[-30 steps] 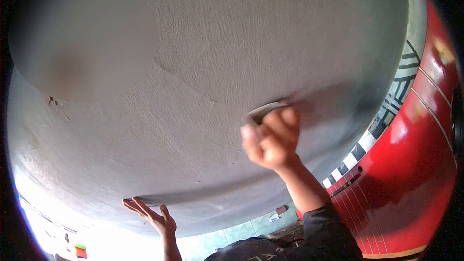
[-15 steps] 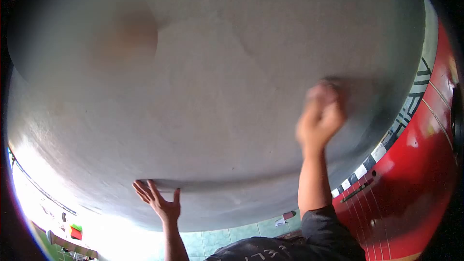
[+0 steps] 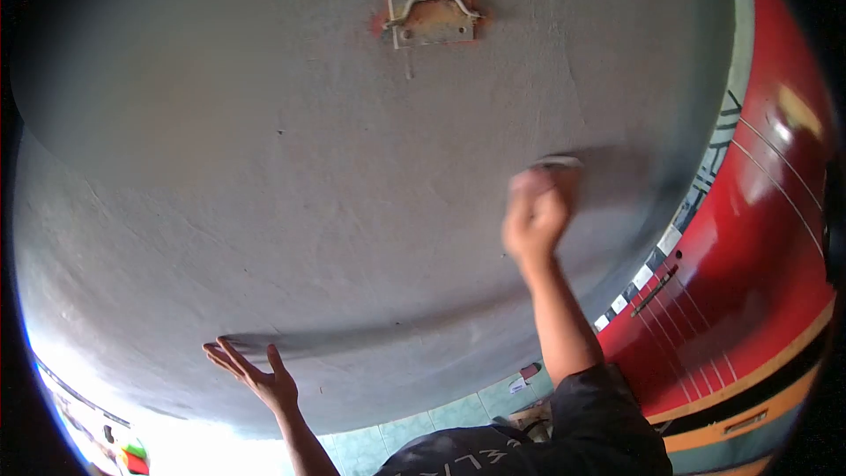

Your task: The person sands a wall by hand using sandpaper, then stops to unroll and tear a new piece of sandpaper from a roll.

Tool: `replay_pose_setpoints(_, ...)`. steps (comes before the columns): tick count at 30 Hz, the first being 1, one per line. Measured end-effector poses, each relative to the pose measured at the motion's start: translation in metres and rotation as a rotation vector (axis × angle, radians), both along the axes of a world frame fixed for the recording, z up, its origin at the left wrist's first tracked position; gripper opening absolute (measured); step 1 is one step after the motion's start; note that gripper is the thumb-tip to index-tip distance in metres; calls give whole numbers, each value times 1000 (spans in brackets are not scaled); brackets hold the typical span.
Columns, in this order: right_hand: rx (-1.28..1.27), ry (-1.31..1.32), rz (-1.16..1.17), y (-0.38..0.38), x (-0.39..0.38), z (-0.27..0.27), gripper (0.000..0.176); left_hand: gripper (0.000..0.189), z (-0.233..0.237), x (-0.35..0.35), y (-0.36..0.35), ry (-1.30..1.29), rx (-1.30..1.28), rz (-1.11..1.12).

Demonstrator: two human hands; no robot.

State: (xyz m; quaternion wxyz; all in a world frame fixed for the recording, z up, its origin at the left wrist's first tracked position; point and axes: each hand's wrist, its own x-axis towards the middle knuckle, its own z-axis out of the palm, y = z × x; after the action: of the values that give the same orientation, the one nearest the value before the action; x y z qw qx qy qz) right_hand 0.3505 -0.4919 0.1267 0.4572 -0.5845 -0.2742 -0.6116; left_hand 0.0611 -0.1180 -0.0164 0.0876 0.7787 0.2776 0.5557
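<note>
A broad grey rough-coated panel (image 3: 291, 176) fills most of the view. My right hand (image 3: 535, 216) is raised against it at the right, fingers curled around a small flat pad (image 3: 557, 162) pressed to the surface; the hand is blurred. My left hand (image 3: 256, 375) lies flat on the panel's lower edge, fingers spread, holding nothing. A rusty metal handle on a plate (image 3: 432, 7) is fixed near the panel's top.
To the right runs a glossy red body panel (image 3: 749, 247) with black-and-white checks, thin lines and orange and teal stripes. Greenish tiles (image 3: 441, 419) show below. Bright daylight glares at the lower left.
My right hand swept right and up across the grey surface, then came back slightly left. The view tilted, bringing the handle into sight. My left hand stayed on the lower edge.
</note>
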Motion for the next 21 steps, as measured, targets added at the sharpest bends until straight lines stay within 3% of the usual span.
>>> replay_pose_setpoints(2,-553,-156,43,38,-57,-6,21,87,-10,-1,19,11,80,28)
replay_pose_setpoints(5,-508,-279,-104,40,-55,-7,24,89,-19,-7,32,43,157,44)
replay_pose_setpoints(7,-106,-88,-126,18,-29,-1,23,91,-24,-9,41,52,197,19)
replay_pose_setpoints(8,260,121,7,21,-36,13,24,91,-28,-13,44,63,215,7)
replay_pose_setpoints(10,177,253,-2,28,-32,6,26,91,-32,-15,47,61,235,-23)
replay_pose_setpoints(12,-257,-165,-150,70,-65,1,30,91,-32,-11,51,54,253,-42)
replay_pose_setpoints(14,-807,-181,-49,99,-115,-1,29,90,-35,-13,52,62,253,-43)
replay_pose_setpoints(16,-719,-225,-65,79,-87,-5,28,89,-35,-15,51,73,256,-72)
replay_pose_setpoints(17,-541,-281,-218,66,-75,10,28,89,-34,-17,53,78,257,-82)
replay_pose_setpoints(19,118,145,-33,44,-37,10,28,89,-36,-18,58,68,258,-129)
replay_pose_setpoints(20,198,366,-18,32,-46,29,23,89,-38,-20,58,69,256,-155)
replay_pose_setpoints(21,102,289,-8,49,-62,31,23,89,-37,-20,54,69,235,-157)
